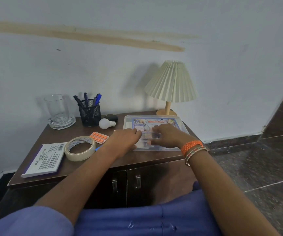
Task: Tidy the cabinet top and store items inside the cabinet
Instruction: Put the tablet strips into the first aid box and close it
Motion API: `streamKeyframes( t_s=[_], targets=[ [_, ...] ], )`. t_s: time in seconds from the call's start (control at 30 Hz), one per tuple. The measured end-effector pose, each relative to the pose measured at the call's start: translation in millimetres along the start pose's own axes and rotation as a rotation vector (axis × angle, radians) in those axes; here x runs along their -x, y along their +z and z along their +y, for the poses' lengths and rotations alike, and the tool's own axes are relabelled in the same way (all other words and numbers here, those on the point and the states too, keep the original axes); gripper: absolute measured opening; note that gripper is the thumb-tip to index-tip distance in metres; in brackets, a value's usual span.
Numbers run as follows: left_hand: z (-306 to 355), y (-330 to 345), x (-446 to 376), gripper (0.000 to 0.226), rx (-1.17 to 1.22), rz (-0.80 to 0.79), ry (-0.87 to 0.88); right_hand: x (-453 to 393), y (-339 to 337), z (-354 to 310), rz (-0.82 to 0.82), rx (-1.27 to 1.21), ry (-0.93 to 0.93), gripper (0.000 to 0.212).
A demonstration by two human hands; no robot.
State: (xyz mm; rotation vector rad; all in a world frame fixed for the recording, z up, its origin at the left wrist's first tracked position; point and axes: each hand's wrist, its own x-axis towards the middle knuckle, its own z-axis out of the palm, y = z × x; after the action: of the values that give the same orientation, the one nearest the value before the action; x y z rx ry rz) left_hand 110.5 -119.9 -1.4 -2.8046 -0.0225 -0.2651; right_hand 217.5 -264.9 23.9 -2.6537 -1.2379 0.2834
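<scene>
I have both hands over the clear plastic box (176,123) that lies flat on the right half of the cabinet top (89,165), its printed label facing up. My left hand (122,142) sits at the box's near left edge, fingers (135,132) stretched forward and lying on the lid, with the thumb tucked down at the front rim. My right hand (167,136) rests on top of the lid, fingers (156,129) spread and pointing left toward the left fingertips. The picture is smeared just there, so I cannot tell whether either hand actually grips the box or only lies on it. Orange and beaded bracelets (192,147) ring my right wrist.

Just left of my left fingers lies a strip of orange tablets (99,137), and beyond it a roll of tape (79,148) lying flat, touching a white booklet (44,160) at the near left corner. A bit of something blue (98,148) shows between the tape and my left wrist. Ahead of my left fingers are a white bulb (105,123) on its side and a small dark case (111,117) behind it. Farther left stand a mesh pen holder (89,114) with pens and an empty glass (57,106) on a glass dish (61,123). Beyond my right fingers, at the far right corner, stands a lamp (170,82) with a pleated shade. Below the desk edge, both cabinet doors (154,184) are closed.
</scene>
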Motion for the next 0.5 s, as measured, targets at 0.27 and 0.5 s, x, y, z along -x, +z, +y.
streamKeyframes(
  t_s=[0.27, 0.5],
  targets=[
    [5.0, 9.6, -2.8, 0.053, -0.154, -0.084, 0.025, 31.9, 24.9, 28.3, 0.231, 0.47, -0.172, 0.067],
    [5.4, 15.3, -1.1, 0.061, -0.24, -0.121, 0.043, 33.2, 14.9, 21.6, 0.137, 0.568, -0.192, 0.07]
  ],
)
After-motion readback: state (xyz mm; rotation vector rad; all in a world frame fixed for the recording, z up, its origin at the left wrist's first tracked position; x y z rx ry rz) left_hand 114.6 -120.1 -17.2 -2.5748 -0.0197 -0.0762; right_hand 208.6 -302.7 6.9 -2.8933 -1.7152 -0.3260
